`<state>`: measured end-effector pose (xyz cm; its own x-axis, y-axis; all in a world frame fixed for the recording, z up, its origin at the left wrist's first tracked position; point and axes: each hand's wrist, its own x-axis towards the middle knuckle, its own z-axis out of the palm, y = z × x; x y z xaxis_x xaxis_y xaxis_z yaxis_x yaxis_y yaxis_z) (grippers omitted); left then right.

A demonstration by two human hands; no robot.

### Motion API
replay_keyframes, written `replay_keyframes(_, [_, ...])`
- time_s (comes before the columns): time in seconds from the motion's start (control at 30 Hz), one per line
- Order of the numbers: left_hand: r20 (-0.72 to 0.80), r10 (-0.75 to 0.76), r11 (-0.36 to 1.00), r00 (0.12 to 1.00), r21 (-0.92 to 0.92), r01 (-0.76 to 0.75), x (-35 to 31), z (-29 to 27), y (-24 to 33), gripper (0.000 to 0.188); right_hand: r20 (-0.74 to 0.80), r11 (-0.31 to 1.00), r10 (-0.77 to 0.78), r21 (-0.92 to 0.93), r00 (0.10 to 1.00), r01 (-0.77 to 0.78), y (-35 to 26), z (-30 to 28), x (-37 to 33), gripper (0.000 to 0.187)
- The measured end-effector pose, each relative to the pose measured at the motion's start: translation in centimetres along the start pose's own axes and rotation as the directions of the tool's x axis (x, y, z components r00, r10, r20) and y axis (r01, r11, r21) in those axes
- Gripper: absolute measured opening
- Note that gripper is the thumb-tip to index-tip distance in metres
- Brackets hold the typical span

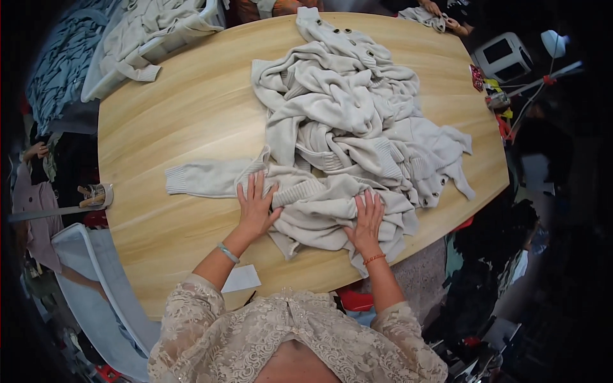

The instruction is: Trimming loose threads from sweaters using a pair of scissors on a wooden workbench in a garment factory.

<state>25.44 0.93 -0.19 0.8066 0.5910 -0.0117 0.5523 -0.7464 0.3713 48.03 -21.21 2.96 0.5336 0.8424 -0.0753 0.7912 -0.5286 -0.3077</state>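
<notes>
A cream knitted cardigan lies crumpled at the near side of the wooden table, one ribbed sleeve stretched out to the left. Flat on its left part, close to the sleeve's shoulder end, rests my left hand with fingers spread. My right hand lies on the bunched fabric farther right, fingers extended and pointing away from me. Beyond both hands, a heap of similar cream cardigans spreads toward the far edge, with dark buttons showing at the top and right. Where one garment ends and another begins is hard to tell.
A small white paper lies at the near edge. White bins stand at the far left and near left, the far one full of knitwear. A clamped lamp arm is at the right. Other people's hands work around the table.
</notes>
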Motion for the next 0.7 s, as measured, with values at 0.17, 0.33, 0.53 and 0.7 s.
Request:
replay_keyframes(0.17, [-0.088,0.077,0.997,0.993,-0.018,-0.079,6.4,0.9,-2.1,0.055,-0.070,0.999,0.041,0.025,0.997,-0.039,2.3,1.7,3.4,0.094])
replay_keyframes(0.33, [-0.076,-0.052,0.941,0.996,-0.337,0.024,5.4,-0.5,-1.2,0.044,-0.038,0.992,0.130,0.011,0.991,-0.129,0.8,1.4,3.4,0.081])
replay_keyframes(0.53, [-0.165,0.127,0.676,0.978,-0.707,-0.207,-7.8,-7.7,-1.2,0.030,-0.046,0.979,-0.202,0.018,0.978,0.203,-2.2,-2.7,-5.0,0.048])
replay_keyframes(0.7, [-0.010,-0.023,0.774,1.000,-0.633,0.011,-19.1,-7.6,-2.1,0.026,0.432,0.934,-0.357,0.137,0.828,0.330,-5.9,-3.5,-12.5,0.039])
